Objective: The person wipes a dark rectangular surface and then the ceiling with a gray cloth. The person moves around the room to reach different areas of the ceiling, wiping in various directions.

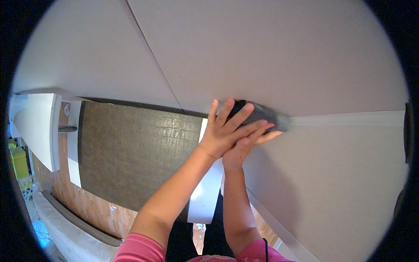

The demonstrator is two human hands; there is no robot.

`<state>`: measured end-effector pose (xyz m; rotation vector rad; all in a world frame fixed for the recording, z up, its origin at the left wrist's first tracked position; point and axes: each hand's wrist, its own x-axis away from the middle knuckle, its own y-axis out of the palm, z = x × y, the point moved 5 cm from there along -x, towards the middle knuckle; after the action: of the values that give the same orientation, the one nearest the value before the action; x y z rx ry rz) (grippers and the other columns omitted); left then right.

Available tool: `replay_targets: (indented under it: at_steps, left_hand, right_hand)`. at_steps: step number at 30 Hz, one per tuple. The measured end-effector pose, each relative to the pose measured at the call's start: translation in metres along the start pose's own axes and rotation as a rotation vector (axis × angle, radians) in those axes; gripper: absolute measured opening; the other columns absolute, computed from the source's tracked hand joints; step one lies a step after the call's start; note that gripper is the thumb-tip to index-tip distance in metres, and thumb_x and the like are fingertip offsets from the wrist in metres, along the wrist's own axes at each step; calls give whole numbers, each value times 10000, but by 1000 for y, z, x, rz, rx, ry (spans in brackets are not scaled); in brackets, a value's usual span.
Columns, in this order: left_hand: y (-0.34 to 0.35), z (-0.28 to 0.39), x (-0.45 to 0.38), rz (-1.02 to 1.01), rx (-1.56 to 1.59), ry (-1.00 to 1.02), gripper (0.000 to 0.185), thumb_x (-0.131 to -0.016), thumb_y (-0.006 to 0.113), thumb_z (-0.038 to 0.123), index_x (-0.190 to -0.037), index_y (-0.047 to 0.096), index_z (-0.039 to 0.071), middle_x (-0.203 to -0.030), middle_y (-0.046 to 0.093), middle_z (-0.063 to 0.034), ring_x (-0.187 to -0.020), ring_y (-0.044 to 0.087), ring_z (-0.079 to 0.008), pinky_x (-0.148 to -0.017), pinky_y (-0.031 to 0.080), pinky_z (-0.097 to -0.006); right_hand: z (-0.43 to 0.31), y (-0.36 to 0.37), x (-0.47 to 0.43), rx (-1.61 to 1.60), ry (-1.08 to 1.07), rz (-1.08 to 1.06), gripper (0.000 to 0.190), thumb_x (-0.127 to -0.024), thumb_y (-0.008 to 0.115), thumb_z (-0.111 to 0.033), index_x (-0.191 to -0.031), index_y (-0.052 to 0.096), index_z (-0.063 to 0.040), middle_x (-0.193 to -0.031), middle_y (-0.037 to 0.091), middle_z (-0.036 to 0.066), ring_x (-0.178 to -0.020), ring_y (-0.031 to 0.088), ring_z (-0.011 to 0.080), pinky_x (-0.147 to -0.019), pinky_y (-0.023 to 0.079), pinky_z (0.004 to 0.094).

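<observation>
Both my hands are raised to the wall panel (262,59) in front of me. My left hand (229,127) has its fingers spread over a dark, smooth object (262,118) at the foot of the panel, near the corner with the side wall. My right hand (247,144) crosses under the left one at the wrist, and its fingertips reach the lower edge of that object. The object has a grey, blurred right end; what it is cannot be told. Whether the fingers grip it or only press on it is hidden.
A brown textured-top table (137,154) with white sides stands at the left. Beyond it are a white furniture piece (36,124), a pale cushioned seat (72,232) and a yellow-green container (19,162). The side wall (337,170) rises at the right. Small scraps lie on the wooden floor (95,209).
</observation>
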<state>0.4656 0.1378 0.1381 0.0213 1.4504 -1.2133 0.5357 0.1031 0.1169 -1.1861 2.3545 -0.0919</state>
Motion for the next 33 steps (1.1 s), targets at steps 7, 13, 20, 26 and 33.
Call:
replay_targets:
  at_steps: [7,13,20,26,33]
  left_hand:
    - [24,-22,55,-203,75,-101,431,-877,620,294,-1297,596,387,-1590,221,59,-1486,123,-320,-1070,340,-610]
    - [7,-41,60,-133,70,-226,437,-877,635,307,-1309,592,349,-1605,200,-79,-1458,168,-417,-1085,303,-625]
    - [-38,-74,33,154,9,-245,679,-882,669,380,-1485,362,321,-1606,149,-193,-1437,179,-496,-1079,286,-638]
    - [-10,-82,82,47,173,-454,586,-924,602,312,-1476,405,289,-1593,138,-239,-1423,173,-531,-1084,297,-617]
    - [26,-46,98,-280,279,-510,480,-875,621,179,-1354,580,161,-1610,140,-182,-1422,229,-490,-1056,404,-494]
  right_hand:
    - [41,26,40,-63,264,-182,869,-979,207,-661,-1547,-89,-74,-1541,-343,177,-1469,-207,326,-1189,28,476]
    - [7,39,39,84,-7,-270,855,-985,256,-621,-1551,-53,-59,-1515,-337,267,-1443,-232,416,-1169,9,532]
    - [-45,70,29,-16,-291,-325,691,-971,485,-362,-1522,260,-10,-1518,-245,356,-1435,-222,469,-1161,9,552]
    - [-6,75,48,267,-388,-445,643,-984,446,-345,-1487,317,34,-1536,-107,389,-1458,-77,495,-1176,26,515]
    - [32,44,55,165,66,-431,713,-1012,289,-478,-1503,262,38,-1552,-216,307,-1478,-54,436,-1187,99,453]
